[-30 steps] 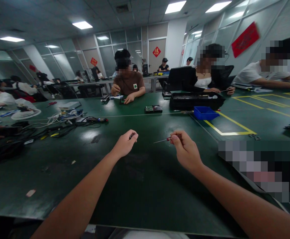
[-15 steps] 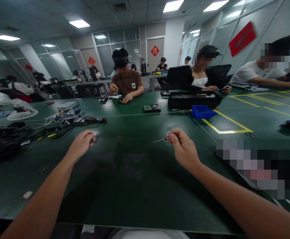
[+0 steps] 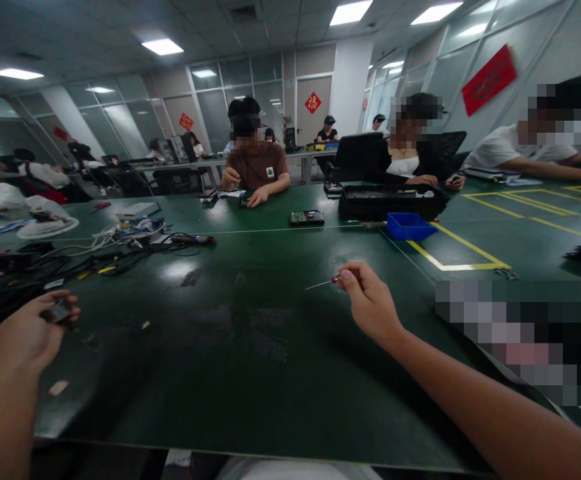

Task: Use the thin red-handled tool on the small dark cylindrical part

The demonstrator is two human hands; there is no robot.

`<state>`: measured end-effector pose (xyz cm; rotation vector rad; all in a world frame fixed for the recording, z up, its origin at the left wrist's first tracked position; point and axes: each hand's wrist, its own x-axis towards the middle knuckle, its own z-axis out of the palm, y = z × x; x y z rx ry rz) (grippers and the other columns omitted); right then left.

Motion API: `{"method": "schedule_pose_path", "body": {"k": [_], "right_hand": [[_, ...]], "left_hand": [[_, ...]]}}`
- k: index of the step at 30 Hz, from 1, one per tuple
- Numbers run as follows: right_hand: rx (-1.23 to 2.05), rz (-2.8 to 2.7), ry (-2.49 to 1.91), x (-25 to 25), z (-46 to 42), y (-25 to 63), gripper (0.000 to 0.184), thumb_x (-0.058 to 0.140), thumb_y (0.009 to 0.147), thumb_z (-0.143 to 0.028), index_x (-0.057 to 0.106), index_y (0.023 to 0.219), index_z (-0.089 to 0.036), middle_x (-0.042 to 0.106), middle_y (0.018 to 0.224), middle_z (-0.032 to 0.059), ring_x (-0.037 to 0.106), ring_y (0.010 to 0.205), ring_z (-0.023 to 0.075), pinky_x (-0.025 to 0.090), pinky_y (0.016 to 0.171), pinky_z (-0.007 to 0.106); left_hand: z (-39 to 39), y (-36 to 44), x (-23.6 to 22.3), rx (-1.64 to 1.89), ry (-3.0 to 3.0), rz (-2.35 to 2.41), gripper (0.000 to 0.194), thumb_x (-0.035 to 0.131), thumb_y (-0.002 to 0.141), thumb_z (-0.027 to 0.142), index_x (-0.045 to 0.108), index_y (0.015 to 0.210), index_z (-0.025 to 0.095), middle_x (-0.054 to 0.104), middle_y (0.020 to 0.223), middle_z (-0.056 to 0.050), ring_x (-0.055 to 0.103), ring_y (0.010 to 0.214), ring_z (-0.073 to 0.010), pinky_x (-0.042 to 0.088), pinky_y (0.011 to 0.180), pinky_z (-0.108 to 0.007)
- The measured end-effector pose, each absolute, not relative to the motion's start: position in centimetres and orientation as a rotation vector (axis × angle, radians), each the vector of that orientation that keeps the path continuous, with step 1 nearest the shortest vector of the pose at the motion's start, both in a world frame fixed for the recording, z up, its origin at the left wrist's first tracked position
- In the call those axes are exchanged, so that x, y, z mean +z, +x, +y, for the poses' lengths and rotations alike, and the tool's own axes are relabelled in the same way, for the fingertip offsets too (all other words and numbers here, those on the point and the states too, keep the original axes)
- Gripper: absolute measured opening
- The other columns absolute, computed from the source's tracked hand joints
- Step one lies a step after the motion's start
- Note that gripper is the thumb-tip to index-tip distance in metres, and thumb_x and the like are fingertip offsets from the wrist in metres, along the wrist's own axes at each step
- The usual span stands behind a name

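Note:
My right hand (image 3: pixel 368 293) is closed around the handle of a thin screwdriver (image 3: pixel 323 283), its shaft pointing left above the green table (image 3: pixel 210 393). Between the bent fingers of my left hand (image 3: pixel 25 337) is a small dark blocky piece (image 3: pixel 58 311) with a greyish face; its exact kind cannot be made out. That hand is at the left, close to a heap of black cables (image 3: pixel 135 258). A small pale scrap (image 3: pixel 58 387) lies on the tabletop near my left wrist.
Ahead lies a hard drive (image 3: pixel 306 218). Behind and right of it stand a black tray (image 3: pixel 393 203) and a blue bin (image 3: pixel 410 227). Small metal pieces (image 3: pixel 507 273) lie by the yellow tape. A co-worker (image 3: pixel 256 163) sits opposite; others sit at the right.
My left hand has moved left and nearer to me, from the middle-left of the table; the dark piece in it now shows clearly. My right hand and the screwdriver have barely moved.

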<state>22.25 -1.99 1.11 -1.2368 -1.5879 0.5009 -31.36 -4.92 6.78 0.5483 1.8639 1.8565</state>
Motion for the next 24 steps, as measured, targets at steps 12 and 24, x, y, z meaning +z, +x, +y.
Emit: {"method": "schedule_pose_path", "body": {"k": [12,24], "right_hand": [[0.519,-1.606,-1.213,1.4,-2.2,22.0,0.021,0.046,0.099,-0.039,0.059,0.101,-0.022,0.067,0.083,0.0034,0.064,0.077,0.0198,0.049,0.071,0.035],[0.546,-1.611,-1.204,1.2,-2.1,22.1,0.022,0.045,0.1,-0.04,0.059,0.101,-0.023,0.065,0.081,0.0024,0.061,0.074,0.0186,0.047,0.069,0.034]], "left_hand": [[-6.6,-39.4,4.3,1.761,0.495,1.971,0.036,0.051,0.04,0.008,0.055,0.075,0.017,0.053,0.074,-0.003,0.052,0.056,-0.0152,0.044,0.041,-0.02],[-6.8,-39.6,3.5,1.795,0.611,2.008,0.029,0.052,0.047,0.013,0.054,0.076,0.017,0.054,0.072,-0.004,0.054,0.056,-0.017,0.043,0.041,-0.023]]}}
